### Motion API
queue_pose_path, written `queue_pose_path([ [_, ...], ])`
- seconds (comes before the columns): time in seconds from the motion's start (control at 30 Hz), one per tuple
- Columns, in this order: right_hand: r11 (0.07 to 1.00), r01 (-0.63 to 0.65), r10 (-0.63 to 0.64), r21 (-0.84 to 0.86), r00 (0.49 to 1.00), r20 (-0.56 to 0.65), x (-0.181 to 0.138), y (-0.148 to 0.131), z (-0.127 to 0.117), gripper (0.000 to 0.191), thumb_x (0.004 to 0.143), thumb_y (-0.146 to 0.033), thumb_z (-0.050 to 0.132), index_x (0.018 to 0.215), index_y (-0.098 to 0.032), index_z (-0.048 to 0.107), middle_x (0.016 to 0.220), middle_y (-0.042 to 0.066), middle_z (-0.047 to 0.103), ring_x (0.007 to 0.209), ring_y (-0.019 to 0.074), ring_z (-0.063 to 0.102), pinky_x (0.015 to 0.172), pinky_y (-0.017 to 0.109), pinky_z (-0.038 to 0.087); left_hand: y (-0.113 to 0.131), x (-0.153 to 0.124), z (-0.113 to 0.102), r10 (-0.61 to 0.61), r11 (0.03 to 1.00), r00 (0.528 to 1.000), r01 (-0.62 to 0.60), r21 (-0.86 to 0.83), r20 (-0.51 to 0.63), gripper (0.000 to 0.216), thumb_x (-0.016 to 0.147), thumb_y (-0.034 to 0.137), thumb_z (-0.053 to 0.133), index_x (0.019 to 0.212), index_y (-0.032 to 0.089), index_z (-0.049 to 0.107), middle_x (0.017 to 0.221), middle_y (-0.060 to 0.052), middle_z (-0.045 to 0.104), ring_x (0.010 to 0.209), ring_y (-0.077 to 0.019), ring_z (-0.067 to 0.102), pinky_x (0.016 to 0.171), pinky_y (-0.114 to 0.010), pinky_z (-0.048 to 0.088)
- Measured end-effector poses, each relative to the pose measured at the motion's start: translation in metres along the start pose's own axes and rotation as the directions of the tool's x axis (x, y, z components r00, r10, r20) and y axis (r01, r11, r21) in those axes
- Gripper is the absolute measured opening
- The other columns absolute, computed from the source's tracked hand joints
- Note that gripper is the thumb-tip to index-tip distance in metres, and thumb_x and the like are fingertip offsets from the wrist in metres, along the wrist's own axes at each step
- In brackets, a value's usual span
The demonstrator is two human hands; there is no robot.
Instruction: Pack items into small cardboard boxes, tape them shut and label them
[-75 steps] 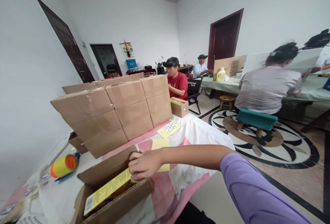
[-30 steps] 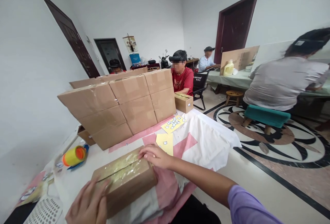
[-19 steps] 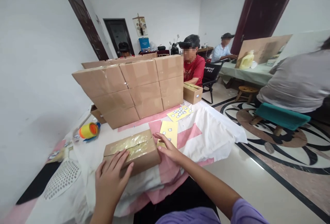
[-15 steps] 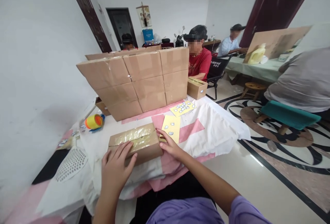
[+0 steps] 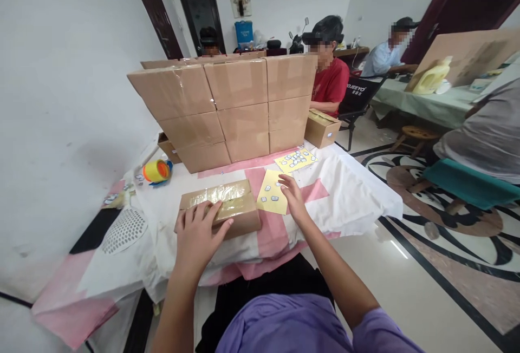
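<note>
A closed cardboard box (image 5: 239,222) with shiny tape along its top lies near the table's front edge. My left hand (image 5: 201,234) rests on the box's left part, fingers spread over the top. To the right of the box, my right hand (image 5: 293,197) is at the edge of a yellow sheet (image 5: 271,204) that bears several small whitish pieces. Its fingers are apart and partly cover the sheet; whether they touch it I cannot tell. A second yellow sheet (image 5: 294,168), with many more of these pieces, lies just behind.
A wall of taped cardboard boxes (image 5: 239,109) stands across the table's back. Beside it is a smaller box (image 5: 323,128). Tape rolls (image 5: 156,170) lie at the left on the pink and white cloth (image 5: 349,201). A person in a red shirt (image 5: 335,82) sits behind.
My right hand has left the box's right end and moved right to the yellow sheet. My left hand stays on the box. The view has shifted somewhat.
</note>
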State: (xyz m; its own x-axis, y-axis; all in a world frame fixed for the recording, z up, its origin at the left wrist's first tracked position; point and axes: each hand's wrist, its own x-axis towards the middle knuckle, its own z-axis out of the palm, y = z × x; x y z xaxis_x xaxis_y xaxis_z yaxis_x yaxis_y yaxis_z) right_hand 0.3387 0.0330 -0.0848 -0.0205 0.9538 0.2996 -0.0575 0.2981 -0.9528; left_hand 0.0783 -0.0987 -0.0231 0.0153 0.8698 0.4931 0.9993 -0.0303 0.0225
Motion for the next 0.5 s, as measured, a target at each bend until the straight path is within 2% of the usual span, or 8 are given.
queue_pose_path([
  [0.13,0.993,0.104,-0.092,-0.05,0.974,0.205,-0.004,-0.009,0.007,0.044,0.095,-0.047,0.06,0.135,-0.027,0.056,0.147,0.012,0.056,0.137,0.0302,0.054,0.114,0.052,0.042,-0.006,0.005,-0.01,0.036,0.997,0.999,-0.037,-0.061,-0.018,0.045,0.093,0.055,0.063,0.125,0.025,0.075,0.159,-0.016,0.044,0.146,-0.0456,0.035,0.114,-0.065,0.032],
  [0.23,0.986,0.162,-0.143,-0.047,0.951,0.275,-0.017,-0.007,0.024,0.045,0.1,-0.045,0.054,0.141,-0.028,0.053,0.15,0.012,0.054,0.14,0.0293,0.051,0.115,0.051,0.041,-0.044,0.033,-0.012,0.095,0.975,0.994,-0.105,-0.196,-0.06,0.027,0.093,0.048,0.065,0.106,0.031,0.08,0.164,-0.006,0.04,0.151,-0.042,0.031,0.121,-0.065,0.025],
  [0.3,0.983,0.184,-0.175,-0.02,0.957,0.231,-0.026,0.001,0.032,0.043,0.102,-0.043,0.05,0.142,-0.027,0.052,0.149,0.012,0.054,0.139,0.029,0.051,0.114,0.05,0.042,-0.088,0.064,-0.004,-0.018,0.957,0.992,-0.02,-0.288,-0.129,0.023,0.094,0.043,0.065,0.103,0.028,0.079,0.157,-0.005,0.048,0.147,-0.0359,0.04,0.123,-0.058,0.029],
  [0.33,0.981,0.196,-0.19,-0.011,0.962,0.196,-0.029,0.006,0.035,0.041,0.103,-0.042,0.05,0.141,-0.027,0.053,0.147,0.012,0.055,0.137,0.029,0.052,0.113,0.049,0.044,-0.114,0.081,0.003,-0.146,0.945,0.978,0.093,-0.313,-0.151,0.026,0.094,0.042,0.065,0.108,0.024,0.077,0.152,-0.008,0.053,0.142,-0.0324,0.046,0.122,-0.052,0.032],
  [0.37,0.979,0.205,-0.201,-0.008,0.966,0.16,-0.032,0.011,0.037,0.039,0.103,-0.041,0.049,0.139,-0.027,0.054,0.144,0.012,0.056,0.135,0.029,0.054,0.111,0.049,0.045,-0.139,0.099,0.012,-0.318,0.915,0.931,0.253,-0.313,-0.176,0.035,0.094,0.044,0.066,0.115,0.017,0.073,0.147,-0.012,0.056,0.138,-0.03,0.049,0.119,-0.047,0.037],
  [0.4,0.977,0.211,-0.208,-0.01,0.97,0.126,-0.034,0.016,0.038,0.037,0.103,-0.041,0.049,0.136,-0.027,0.056,0.141,0.012,0.057,0.131,0.0291,0.055,0.109,0.048,0.046,-0.163,0.115,0.021,-0.411,0.889,0.895,0.351,-0.295,-0.175,0.05,0.095,0.046,0.064,0.126,0.007,0.065,0.143,-0.02,0.056,0.136,-0.0318,0.05,0.115,-0.048,0.041],
  [0.43,0.977,0.212,-0.21,-0.018,0.973,0.099,-0.034,0.02,0.038,0.034,0.103,-0.04,0.049,0.133,-0.026,0.058,0.138,0.012,0.058,0.128,0.0291,0.057,0.106,0.048,0.048,-0.185,0.13,0.03,-0.465,0.868,0.872,0.413,-0.278,-0.156,0.064,0.096,0.05,0.062,0.131,-0.004,0.057,0.139,-0.028,0.056,0.129,-0.0336,0.055,0.107,-0.05,0.046],
  [0.5,0.977,0.208,-0.205,-0.044,0.976,0.069,-0.033,0.024,0.039,0.031,0.102,-0.039,0.05,0.128,-0.026,0.06,0.131,0.012,0.06,0.12,0.0289,0.059,0.101,0.047,0.05,-0.217,0.15,0.046,-0.504,0.851,0.857,0.472,-0.232,-0.107,0.075,0.097,0.054,0.057,0.126,-0.014,0.049,0.126,-0.031,0.062,0.11,-0.0297,0.064,0.091,-0.044,0.053],
])
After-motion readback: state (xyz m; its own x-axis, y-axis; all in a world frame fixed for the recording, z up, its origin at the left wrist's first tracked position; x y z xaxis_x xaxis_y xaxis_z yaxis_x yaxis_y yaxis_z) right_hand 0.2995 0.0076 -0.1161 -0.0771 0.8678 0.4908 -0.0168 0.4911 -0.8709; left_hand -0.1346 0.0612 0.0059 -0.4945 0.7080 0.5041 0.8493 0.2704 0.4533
